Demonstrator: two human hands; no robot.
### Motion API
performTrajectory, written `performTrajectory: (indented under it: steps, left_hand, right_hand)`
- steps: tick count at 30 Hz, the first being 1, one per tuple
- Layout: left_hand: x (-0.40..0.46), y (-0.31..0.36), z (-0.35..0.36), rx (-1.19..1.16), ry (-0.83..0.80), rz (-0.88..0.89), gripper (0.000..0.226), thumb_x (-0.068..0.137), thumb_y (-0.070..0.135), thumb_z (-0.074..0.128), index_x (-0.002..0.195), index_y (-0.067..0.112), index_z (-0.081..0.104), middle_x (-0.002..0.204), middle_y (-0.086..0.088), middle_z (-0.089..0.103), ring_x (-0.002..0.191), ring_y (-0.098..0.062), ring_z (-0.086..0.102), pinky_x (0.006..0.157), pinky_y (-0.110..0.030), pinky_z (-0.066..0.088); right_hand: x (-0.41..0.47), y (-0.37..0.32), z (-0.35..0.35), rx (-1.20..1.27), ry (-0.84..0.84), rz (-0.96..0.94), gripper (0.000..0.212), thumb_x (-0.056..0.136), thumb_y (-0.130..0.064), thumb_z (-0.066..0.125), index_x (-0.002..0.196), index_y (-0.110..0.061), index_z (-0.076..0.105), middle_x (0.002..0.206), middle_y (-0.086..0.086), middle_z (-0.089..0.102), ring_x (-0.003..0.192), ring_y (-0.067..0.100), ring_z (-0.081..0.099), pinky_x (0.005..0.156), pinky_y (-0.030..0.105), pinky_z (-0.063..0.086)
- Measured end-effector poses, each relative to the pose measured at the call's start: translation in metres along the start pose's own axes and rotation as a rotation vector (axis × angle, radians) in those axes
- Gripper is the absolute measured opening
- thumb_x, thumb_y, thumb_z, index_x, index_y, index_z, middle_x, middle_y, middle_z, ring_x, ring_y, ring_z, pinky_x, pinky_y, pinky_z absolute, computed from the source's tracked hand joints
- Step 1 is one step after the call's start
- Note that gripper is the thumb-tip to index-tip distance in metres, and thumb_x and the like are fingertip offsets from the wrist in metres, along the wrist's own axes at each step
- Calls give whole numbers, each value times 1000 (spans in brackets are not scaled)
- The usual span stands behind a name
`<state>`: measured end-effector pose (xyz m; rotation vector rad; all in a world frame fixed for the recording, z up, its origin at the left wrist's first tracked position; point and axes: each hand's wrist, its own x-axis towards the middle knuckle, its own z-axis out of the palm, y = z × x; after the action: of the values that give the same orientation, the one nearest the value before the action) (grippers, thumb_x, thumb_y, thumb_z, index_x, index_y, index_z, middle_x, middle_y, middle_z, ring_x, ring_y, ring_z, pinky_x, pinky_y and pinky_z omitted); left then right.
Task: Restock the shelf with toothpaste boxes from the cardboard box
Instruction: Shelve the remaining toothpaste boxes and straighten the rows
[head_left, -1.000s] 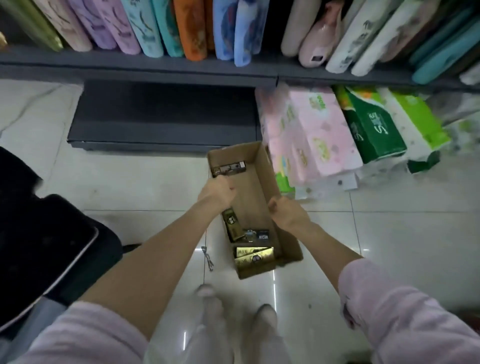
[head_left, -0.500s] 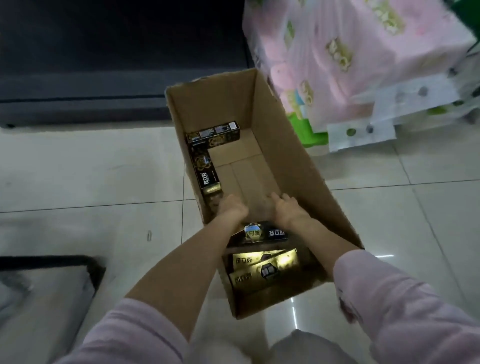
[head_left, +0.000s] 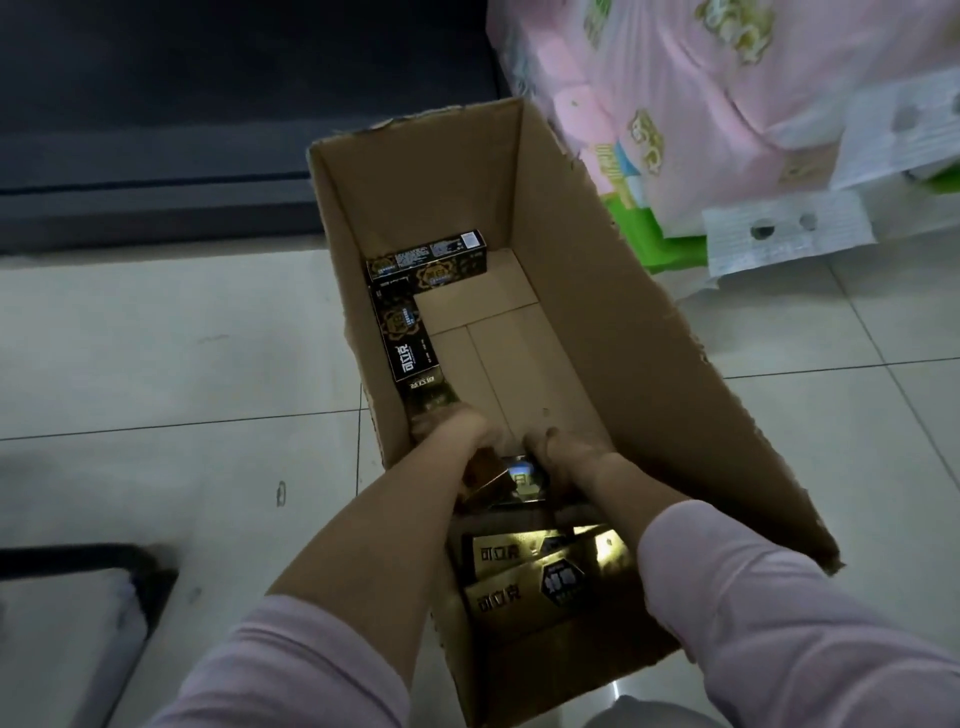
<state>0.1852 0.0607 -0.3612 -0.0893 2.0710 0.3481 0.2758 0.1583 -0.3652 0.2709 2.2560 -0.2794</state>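
— Pale floor tiles fill the left of the frame, a dark shelf base the upper left. And the centre?

— An open cardboard box on the floor. Two black toothpaste boxes lie in an L at its far left corner; gold ones sit low in frame.

— The hands?

— Left hand and right hand both reach inside, around a dark toothpaste box between them. Fingers hidden; I cannot tell their grip.

— Upper right?

— Pink tissue packs.

The person wears pale pink long sleeves pushed up both forearms, leaving 2 bare wrists.
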Motion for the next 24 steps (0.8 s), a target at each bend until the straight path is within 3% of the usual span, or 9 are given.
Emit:
performTrajectory:
  steps: [1,3,6,8,10,13,17,21,24]
  left_hand:
    - [-7,2,-4,-73,-45,18,33,94,20,53,122,2,52,103,-15,60,111,-34,58,93,-39,48]
    - [-23,7,-13,-153,-122,-11,23,95,24,50,103,2,50,93,-15,57,98,-31,62,84,-39,52]
    - [-46,17,-27,-253,-242,17,23,94,22,48,102,1,45,85,-15,54,101,-29,62,82,-39,53]
    - [-63,19,-38,-352,-280,66,26,91,20,51,109,3,43,86,-14,52,97,-29,61,81,-39,53]
    - [-78,16,-51,-465,-282,131,29,89,18,56,113,5,45,91,-13,55,107,-29,59,88,-41,51]
    - [-109,9,-79,-625,-290,254,37,84,12,63,118,9,49,111,-13,60,109,-27,58,92,-41,52]
    - [-176,5,-122,-676,-239,397,36,85,3,61,120,11,58,104,-6,68,96,-17,63,81,-34,55]
    - [-274,20,-176,-712,-283,461,34,85,3,60,119,7,56,119,-16,64,110,-27,60,94,-42,51]
    - [-345,30,-218,-746,-269,512,42,83,6,67,121,9,48,109,-10,67,95,-20,66,78,-35,58]
  right_hand:
    - [-1,1,-3,-22,35,24,66,81,-23,70,137,-16,37,136,14,47,121,32,51,94,36,44]
    - [-4,2,-9,26,89,133,63,78,-36,72,131,-16,43,129,9,55,115,28,56,90,35,46]
    - [-7,8,-20,329,134,288,54,84,-46,62,125,-13,50,123,8,59,110,27,59,87,33,47]
    - [-9,13,-29,683,175,300,49,89,-48,56,120,-9,55,118,11,60,107,28,59,86,32,47]
    - [-18,14,-40,1058,225,257,45,88,-46,57,114,-9,58,111,12,63,101,27,61,80,31,49]
    - [-53,4,-64,1378,326,192,29,85,-38,59,100,-12,61,93,6,66,81,21,64,63,28,50]
    - [-131,-14,-112,1679,308,15,28,89,-34,53,103,-13,63,87,3,69,78,17,65,69,30,51]
    - [-227,-42,-183,1906,214,-195,23,94,-27,44,93,-17,64,82,3,72,69,15,66,73,33,49]
    - [-292,-59,-237,1976,204,-282,24,93,-27,43,99,-15,63,82,5,73,69,17,68,78,37,50]
